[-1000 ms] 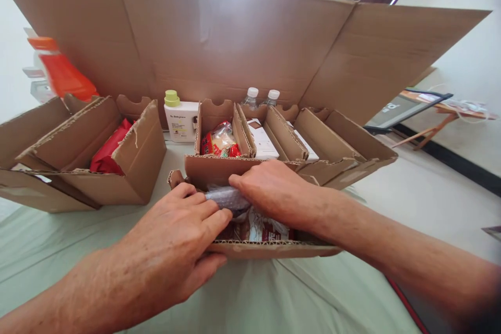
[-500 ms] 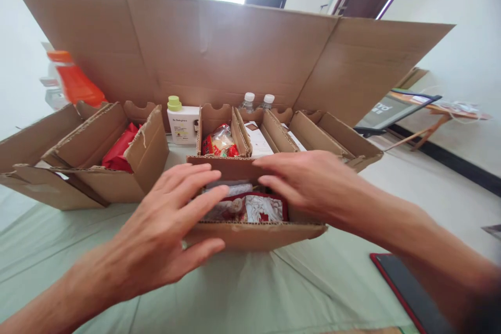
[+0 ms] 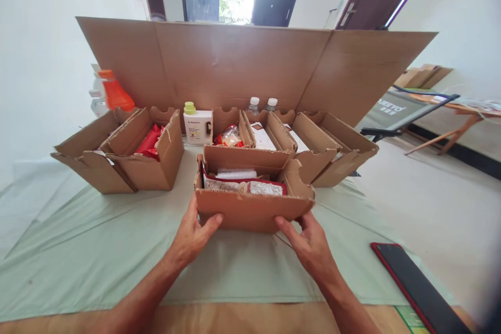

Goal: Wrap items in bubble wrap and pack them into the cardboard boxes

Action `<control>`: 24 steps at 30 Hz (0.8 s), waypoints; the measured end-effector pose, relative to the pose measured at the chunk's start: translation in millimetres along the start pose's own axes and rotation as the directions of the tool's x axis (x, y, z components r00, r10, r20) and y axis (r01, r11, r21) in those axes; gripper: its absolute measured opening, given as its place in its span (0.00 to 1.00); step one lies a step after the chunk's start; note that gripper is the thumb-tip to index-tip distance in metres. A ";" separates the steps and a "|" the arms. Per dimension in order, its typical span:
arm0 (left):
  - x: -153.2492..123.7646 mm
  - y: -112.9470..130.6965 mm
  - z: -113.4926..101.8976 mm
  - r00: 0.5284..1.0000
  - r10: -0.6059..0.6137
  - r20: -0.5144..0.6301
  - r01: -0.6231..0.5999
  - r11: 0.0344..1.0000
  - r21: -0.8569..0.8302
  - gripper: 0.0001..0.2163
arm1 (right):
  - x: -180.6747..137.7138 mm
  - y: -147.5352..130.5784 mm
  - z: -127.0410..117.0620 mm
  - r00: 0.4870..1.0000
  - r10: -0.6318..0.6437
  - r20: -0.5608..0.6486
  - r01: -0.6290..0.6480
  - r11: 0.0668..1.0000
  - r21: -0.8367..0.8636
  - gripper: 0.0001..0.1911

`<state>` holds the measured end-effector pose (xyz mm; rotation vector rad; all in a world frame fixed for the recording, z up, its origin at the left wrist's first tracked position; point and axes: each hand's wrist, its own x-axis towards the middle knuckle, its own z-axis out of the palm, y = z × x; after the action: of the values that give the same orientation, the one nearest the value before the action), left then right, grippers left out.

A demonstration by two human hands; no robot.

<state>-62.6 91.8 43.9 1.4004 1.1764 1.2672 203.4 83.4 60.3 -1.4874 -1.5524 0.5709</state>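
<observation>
Front box [image 3: 250, 211], open-topped brown cardboard, sits on the pale green cloth [image 3: 219, 276], nearer the person than the white bottle [image 3: 198, 128] and to its right; can't tell if its base is slightly raised. Left hand [image 3: 192, 235] grips its left end low down, thumb pressed on the front wall, fingers round the side and partly hidden. Right hand [image 3: 309, 242] mirrors that at the right end, thumb on front wall, fingers tucked behind the lower corner. Both grips closed on the cardboard. Inside: a red-edged packet [image 3: 270, 188] along the front wall, a whitish wrapped item [image 3: 237, 174] behind it. Left of the white bottle: a box [image 3: 168, 164] with a red packet [image 3: 150, 143]. Right of the white bottle: a box with a red-and-clear packet [image 3: 230, 138], then more boxes. Behind the white bottle, a tall cardboard panel [image 3: 242, 68]. Handling, my guess: front box fairly light, walls stiffish but able to bow if squeezed, ragged rims likely weak; not slippery. Packet looks soft, may slide if tilted; wrapped item could be fragile, can't confirm. Best hold: low at both ends, as now, kept level, off the torn top edges.
</observation>
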 end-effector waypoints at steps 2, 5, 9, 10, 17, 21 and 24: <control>-18.4 -1.6 4.7 0.999 0.002 -0.048 -0.003 1.000 -0.007 0.33 | -19.7 0.9 -2.1 0.997 -0.010 -0.071 0.009 1.000 -0.001 0.25; -68.2 -10.1 -19.0 0.993 -0.046 -0.111 0.055 0.995 0.081 0.30 | -54.3 -7.4 0.5 0.995 -0.071 -0.074 0.069 0.997 -0.020 0.22; -115.0 -4.5 -81.4 0.934 -0.105 -0.340 0.185 0.959 0.212 0.27 | -67.8 -54.5 36.4 0.985 -0.144 0.097 0.133 0.985 0.107 0.28; -116.1 2.8 -93.8 0.920 -0.099 -0.379 0.195 0.955 0.224 0.27 | -63.8 -67.8 46.0 0.979 -0.155 0.129 0.134 0.978 0.157 0.28; -82.4 37.6 -87.5 0.973 -0.028 -0.229 0.061 0.988 0.140 0.32 | -54.9 -69.1 47.3 0.996 -0.093 -0.001 0.092 0.984 0.155 0.20; -59.4 22.3 -84.1 0.992 -0.006 -0.125 0.007 1.000 0.013 0.30 | -78.4 -45.3 46.1 1.000 -0.020 -0.016 0.021 0.995 0.094 0.22; -28.7 13.0 -98.9 0.992 0.033 -0.118 -0.034 0.999 -0.006 0.28 | -93.1 -42.2 61.9 0.999 -0.026 0.024 0.023 0.991 0.130 0.27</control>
<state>-160.9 63.0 60.8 1.3603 1.2301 1.3931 118.7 2.1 37.9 -1.3662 -1.5211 0.6663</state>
